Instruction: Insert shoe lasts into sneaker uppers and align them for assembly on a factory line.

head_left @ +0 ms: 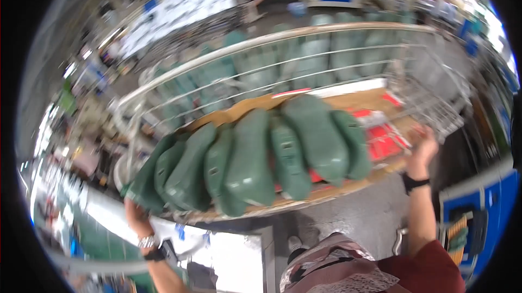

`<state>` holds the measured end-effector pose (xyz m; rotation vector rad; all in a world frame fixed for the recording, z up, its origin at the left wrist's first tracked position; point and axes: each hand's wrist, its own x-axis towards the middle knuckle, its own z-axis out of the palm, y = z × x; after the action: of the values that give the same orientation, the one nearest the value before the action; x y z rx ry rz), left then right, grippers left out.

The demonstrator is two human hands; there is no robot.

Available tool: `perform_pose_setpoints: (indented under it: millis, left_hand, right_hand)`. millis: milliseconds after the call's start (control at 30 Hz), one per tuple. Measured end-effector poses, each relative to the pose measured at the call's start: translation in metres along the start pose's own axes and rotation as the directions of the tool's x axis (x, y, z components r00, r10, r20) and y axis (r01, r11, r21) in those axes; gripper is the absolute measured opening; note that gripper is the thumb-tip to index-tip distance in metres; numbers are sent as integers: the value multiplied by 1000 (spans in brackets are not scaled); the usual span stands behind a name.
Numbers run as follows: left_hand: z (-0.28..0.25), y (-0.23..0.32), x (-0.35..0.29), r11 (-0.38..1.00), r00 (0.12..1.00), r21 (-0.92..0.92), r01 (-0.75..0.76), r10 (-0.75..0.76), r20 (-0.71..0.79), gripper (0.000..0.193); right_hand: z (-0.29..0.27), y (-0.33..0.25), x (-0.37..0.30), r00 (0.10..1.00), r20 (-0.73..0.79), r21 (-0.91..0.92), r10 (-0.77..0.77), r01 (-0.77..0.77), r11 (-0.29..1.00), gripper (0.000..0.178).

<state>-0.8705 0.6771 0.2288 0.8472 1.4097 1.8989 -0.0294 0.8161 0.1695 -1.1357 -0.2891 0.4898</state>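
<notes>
A wire rack (304, 31) with pale metal rails spans the view in front of me, tilted up towards the right. Several green shoe lasts (251, 157) lie side by side on its cardboard-lined shelf (321, 193), filling the left and middle. At the shelf's left end, my left hand (137, 216) is closed on the rack's edge beside the outermost last, its fingertips mostly hidden. My right hand (423, 150) grips the rack's right end, next to a red and white printed piece (380, 135); motion blurs its fingers.
More green lasts (315, 62) stand behind the far rails. To the lower left is a bright white surface (239, 257); at the right, a blue panel (497, 222). Grey floor (348, 218) shows below the rack. Machines and shelving blur in the background.
</notes>
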Motion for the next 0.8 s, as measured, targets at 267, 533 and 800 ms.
perform_pose_setpoints:
  millis: [267,533,800]
  left_hand:
    - [105,-7,-41,996,982,14,-88,89,-165,29]
    - [248,-3,-134,987,996,154,41,-28,-86,62]
    - [300,-29,-176,889,971,391,-240,211,116,65]
  right_hand:
    - [-39,3,94,996,64,113,57,-64,992,43]
    - [-135,-8,296,976,182,43,117,-127,991,45]
    - [-163,-21,419,964,253,-44,77,-68,997,35]
